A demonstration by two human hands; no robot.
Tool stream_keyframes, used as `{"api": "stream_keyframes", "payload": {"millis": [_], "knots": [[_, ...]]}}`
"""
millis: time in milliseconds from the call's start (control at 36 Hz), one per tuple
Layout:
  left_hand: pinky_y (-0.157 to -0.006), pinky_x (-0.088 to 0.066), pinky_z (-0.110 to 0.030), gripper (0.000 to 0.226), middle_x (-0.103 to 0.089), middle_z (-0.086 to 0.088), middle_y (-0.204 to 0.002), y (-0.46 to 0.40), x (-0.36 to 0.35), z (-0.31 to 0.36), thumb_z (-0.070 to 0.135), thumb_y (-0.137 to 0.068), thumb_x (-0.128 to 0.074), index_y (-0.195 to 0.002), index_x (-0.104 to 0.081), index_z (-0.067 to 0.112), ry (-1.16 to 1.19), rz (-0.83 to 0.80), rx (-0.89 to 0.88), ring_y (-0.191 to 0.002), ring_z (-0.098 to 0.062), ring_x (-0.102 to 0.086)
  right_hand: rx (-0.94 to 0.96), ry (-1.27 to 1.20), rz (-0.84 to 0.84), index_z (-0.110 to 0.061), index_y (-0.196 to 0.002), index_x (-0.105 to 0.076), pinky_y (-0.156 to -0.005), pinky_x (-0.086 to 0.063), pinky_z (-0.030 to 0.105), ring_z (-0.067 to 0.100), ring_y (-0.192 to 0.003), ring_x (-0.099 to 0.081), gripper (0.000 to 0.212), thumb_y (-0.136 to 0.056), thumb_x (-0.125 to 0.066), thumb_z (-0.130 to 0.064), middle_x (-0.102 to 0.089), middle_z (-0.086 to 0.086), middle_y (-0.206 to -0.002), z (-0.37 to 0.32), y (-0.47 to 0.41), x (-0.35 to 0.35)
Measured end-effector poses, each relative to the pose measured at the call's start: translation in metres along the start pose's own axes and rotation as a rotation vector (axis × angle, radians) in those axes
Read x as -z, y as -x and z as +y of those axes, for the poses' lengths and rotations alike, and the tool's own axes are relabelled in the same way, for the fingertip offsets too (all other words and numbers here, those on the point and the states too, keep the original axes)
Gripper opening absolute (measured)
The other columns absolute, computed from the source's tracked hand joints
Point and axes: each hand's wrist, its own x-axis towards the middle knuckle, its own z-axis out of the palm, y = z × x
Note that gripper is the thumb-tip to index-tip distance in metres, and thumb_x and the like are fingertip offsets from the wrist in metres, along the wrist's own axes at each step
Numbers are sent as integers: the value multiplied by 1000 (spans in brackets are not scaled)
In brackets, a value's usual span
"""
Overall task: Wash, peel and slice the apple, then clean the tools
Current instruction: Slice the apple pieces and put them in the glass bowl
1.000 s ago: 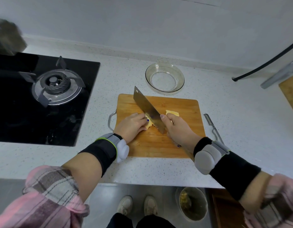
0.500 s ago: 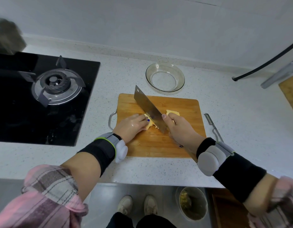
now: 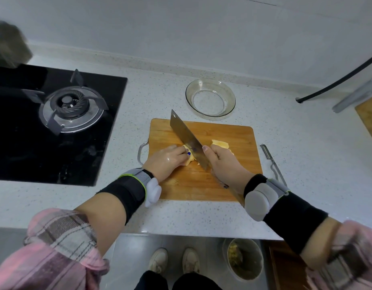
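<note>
On a speckled countertop (image 3: 285, 155) beside a gas hob (image 3: 55, 122), the right hand (image 3: 227, 164) grips a cleaver (image 3: 187, 139) pointing away-left while the left hand's (image 3: 166, 160) curled fingers hold peeled apple (image 3: 190, 156) on the cutting board (image 3: 222, 130).

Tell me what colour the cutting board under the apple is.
The cutting board is orange-brown wood, with a metal handle at its left; head view.

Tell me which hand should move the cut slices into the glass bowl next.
Left, probably. The right hand grips the cleaver; the left hand only steadies the apple piece on the board. The glass bowl sits beyond.
</note>
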Motion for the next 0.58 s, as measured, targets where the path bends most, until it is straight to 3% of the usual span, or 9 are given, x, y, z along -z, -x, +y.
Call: {"api": "stream_keyframes", "payload": {"millis": [111,222,389,500,528,583], "knots": [[-44,-46,-30,4,-57,0,-86,-1,0,1,15,-86,-62,-82,-62,13,-7,13,3,-76,-15,-39,-12,-19,-15,-12,-84,-43,-38,-33,23,9,-37,-33,38,-105,-36,-43,-38,1,-58,4,-8,-4],[-46,-48,-34,1,-57,1,-88,0,-2,-1,13,-85,-63,-85,-62,14,8,-15,21,-75,-19,-47,-21,8,5,-13,-85,-45,-39,-34,22,5,-35,-35,38,-104,-36,-44,-42,1,-59,7,-15,-12],[-46,-49,-37,13,-58,-1,-88,0,-1,2,5,-80,-73,-83,-63,12,19,-60,58,-73,-22,-52,-35,-7,31,-16,-80,-43,-41,-34,24,14,-43,-37,39,-104,-36,-47,-44,3,-61,6,-16,-14],[-47,-49,-34,11,-59,-1,-88,0,0,3,5,-79,-71,-82,-64,13,-5,-51,61,-75,-20,-50,-44,-64,45,-16,-84,-46,-40,-33,25,15,-46,-35,38,-103,-37,-47,-39,1,-61,3,-10,-9],[-46,-48,-33,5,-60,-1,-88,0,1,4,8,-82,-67,-83,-65,13,-10,-45,50,-74,-21,-52,-40,-68,49,-13,-87,-48,-39,-33,25,15,-47,-35,39,-103,-37,-47,-39,0,-61,1,-8,-6],[-45,-48,-30,17,-61,-2,-87,-1,4,5,17,-87,-51,-83,-67,12,-15,-24,33,-72,-21,-55,-25,-63,51,-11,-89,-47,-38,-33,24,13,-44,-33,39,-104,-37,-46,-38,0,-60,-2,-5,-1]]}}
